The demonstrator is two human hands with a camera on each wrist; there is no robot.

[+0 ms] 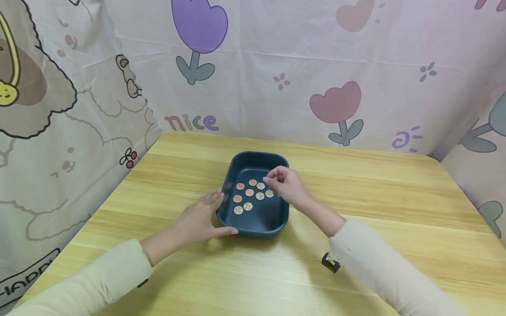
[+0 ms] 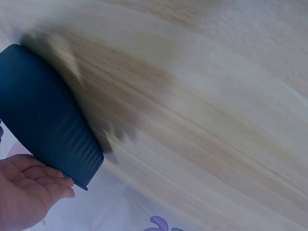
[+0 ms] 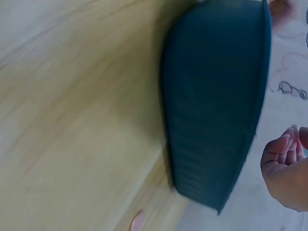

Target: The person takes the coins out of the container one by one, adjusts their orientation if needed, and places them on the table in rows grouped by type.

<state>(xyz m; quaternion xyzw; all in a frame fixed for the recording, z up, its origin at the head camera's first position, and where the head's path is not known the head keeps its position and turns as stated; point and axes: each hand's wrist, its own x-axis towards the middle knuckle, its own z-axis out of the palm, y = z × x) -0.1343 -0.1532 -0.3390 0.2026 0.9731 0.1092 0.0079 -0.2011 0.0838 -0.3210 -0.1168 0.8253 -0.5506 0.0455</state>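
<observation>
A dark teal tray [image 1: 261, 221] with rounded corners stands on the wooden table. Several small round coins [image 1: 249, 192], some coppery and some pale gold, lie scattered on its floor. My left hand [image 1: 201, 217] rests against the tray's near left corner, fingers along the left rim and thumb stretched along the front edge. In the left wrist view, the left hand's fingertips [image 2: 67, 183] touch the rim. Above the tray's right side hovers my right hand [image 1: 287, 184], thumb and index tips together; I cannot tell whether a coin is between them.
The wooden table [image 1: 375, 210] extends on both sides of the tray. Behind it hangs a printed cloth [image 1: 269, 105] with flowers, and another patterned cloth [image 1: 83, 145] runs along the left edge. A small black device [image 1: 330, 262] sits at the right sleeve.
</observation>
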